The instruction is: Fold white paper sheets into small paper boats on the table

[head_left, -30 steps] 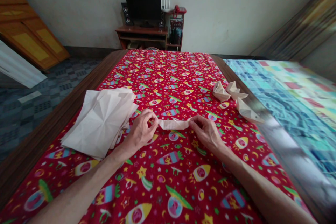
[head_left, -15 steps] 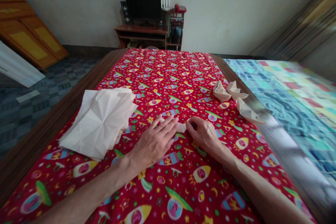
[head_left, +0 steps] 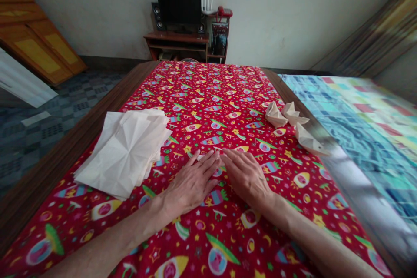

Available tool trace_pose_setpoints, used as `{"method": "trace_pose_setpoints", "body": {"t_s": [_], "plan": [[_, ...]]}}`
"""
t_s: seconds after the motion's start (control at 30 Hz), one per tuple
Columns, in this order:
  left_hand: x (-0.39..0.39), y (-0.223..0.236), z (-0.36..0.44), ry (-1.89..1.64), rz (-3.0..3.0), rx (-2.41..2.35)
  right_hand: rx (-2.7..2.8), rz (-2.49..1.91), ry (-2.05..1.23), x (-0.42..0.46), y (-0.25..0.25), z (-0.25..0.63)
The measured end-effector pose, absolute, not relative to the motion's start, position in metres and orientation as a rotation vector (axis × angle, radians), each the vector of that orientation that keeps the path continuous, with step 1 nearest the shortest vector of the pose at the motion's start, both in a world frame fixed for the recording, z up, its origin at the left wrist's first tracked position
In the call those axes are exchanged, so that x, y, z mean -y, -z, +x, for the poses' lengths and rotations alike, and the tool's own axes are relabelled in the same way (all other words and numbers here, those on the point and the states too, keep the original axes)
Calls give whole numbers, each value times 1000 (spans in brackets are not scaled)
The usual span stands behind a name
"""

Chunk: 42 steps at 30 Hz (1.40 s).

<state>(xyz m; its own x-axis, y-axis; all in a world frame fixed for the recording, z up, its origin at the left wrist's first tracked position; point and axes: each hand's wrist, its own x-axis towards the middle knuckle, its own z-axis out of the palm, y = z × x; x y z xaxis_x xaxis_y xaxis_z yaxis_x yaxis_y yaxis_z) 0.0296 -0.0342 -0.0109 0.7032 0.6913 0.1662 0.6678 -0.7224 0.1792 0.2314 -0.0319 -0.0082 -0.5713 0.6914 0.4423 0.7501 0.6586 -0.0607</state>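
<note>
My left hand (head_left: 194, 181) lies flat on the folded paper strip (head_left: 201, 157), fingers stretched out and a little apart. Only small white bits of the strip show between those fingers; the rest is hidden. Beside it, my right hand (head_left: 246, 179) is laid palm down with straight fingers, its fingertips almost meeting the left ones at the strip's right end. Whether it touches the paper, I cannot tell. Left of my hands rests a stack of creased white paper sheets (head_left: 127, 152).
Several folded paper shapes, among them a boat-like one (head_left: 308, 139), sit near the right edge of the red patterned tablecloth (head_left: 208, 95). A bed with a checked cover (head_left: 352, 130) adjoins that side. Beyond the far end stands a desk (head_left: 176, 39) with a monitor (head_left: 178, 6).
From pinching the strip's left end, my left hand has moved right and flattened over it. My right hand has released its pinch and flattened, fingertips shifting left.
</note>
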Motion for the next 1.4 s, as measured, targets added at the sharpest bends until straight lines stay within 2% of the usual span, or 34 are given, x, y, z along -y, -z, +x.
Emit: {"method": "trace_pose_setpoints", "body": {"t_s": [0.1, 0.23, 0.63, 0.93, 1.1, 1.4], "plan": [[34, 11, 27, -319, 2805, -1124, 2613, -981, 134, 41, 13, 227], [32, 11, 17, -282, 2838, -1154, 2706, -1071, 25, 45, 16, 233], [37, 7, -13, -271, 2848, -1248, 2608, -1185, -28, 52, 12, 254], [20, 10, -5, -622, 2729, -1332, 2313, -1130, -147, 26, 15, 249], [3, 9, 12, -611, 2654, -1418, 2325, -1189, -128, 11, 12, 236], [-12, 12, 19, -867, 2246, -1249, 2255, -1164, -319, 4, 9, 235]]}}
